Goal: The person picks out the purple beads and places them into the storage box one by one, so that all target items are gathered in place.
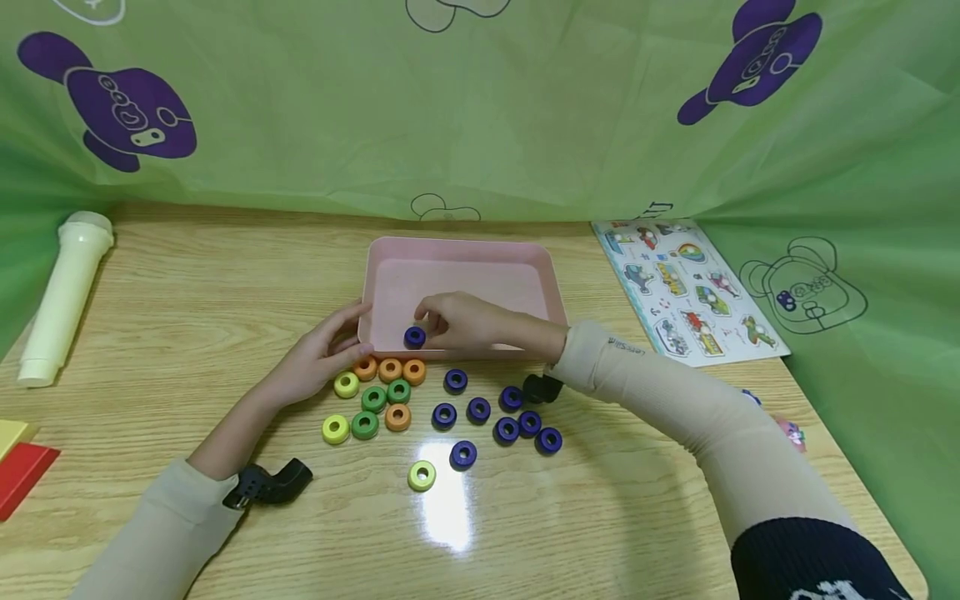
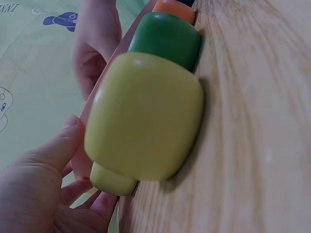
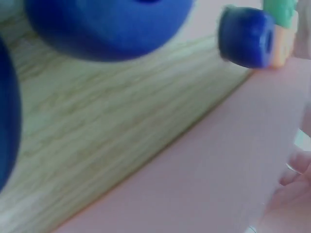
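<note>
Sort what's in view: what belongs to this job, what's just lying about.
Likely part of the job:
pink tray, left hand at its edge
blue ring inside, by the right hand
blue rings, green rings, orange rings, yellow rings

Apparently just lying about:
pale tube
picture sheet
red block, yellow block
small pink item

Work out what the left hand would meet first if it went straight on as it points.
The left hand would probably meet the left side of the pink tray; its fingertips already seem to be at that edge.
</note>
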Demonstrator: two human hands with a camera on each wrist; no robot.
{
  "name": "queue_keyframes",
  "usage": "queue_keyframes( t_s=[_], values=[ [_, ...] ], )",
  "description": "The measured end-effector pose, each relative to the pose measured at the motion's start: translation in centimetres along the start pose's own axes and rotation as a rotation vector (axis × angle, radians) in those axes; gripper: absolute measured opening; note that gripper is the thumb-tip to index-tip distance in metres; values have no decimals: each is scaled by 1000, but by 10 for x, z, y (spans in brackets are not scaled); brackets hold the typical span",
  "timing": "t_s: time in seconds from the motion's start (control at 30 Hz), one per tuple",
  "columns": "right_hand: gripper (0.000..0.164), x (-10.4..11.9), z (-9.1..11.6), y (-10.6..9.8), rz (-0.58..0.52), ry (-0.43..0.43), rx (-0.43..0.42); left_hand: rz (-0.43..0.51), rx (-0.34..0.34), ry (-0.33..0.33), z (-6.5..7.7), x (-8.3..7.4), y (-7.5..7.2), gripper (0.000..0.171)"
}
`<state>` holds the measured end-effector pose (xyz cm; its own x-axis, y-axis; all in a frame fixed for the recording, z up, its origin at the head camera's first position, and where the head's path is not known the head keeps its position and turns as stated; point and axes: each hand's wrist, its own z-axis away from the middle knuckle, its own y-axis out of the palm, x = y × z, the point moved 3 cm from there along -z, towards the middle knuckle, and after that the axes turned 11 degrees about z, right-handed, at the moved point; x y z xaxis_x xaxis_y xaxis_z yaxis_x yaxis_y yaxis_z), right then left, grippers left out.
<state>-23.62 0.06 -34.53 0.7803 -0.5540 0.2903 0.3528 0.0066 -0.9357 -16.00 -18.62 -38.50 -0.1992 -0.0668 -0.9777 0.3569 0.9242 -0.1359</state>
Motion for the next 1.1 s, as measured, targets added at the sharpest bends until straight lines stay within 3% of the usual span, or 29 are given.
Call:
queue_keyframes(
  t_s=[0.23,0.4,0.5,0.7,0.93,1.1],
  values=[
    [40,-2,28,-17,-51,24,-84,-7,4,11,0,1,1,56],
    [29,-4,58,-29,-89,-60,-250,-5,0,5,1,-2,1,55],
    [24,-7,79,-32,-157,-107,-305,1,-5,5,3,-8,4,54],
    [24,-15,122,-25,-276,-81,-298,15,1,17,3,-20,9,53],
    [29,-27,157,0,-262,-43,-263,-1,-1,6,2,-3,2,55],
    [30,-34,171,14,-223,-13,-239,19,-9,-12,1,0,0,56]
  ],
)
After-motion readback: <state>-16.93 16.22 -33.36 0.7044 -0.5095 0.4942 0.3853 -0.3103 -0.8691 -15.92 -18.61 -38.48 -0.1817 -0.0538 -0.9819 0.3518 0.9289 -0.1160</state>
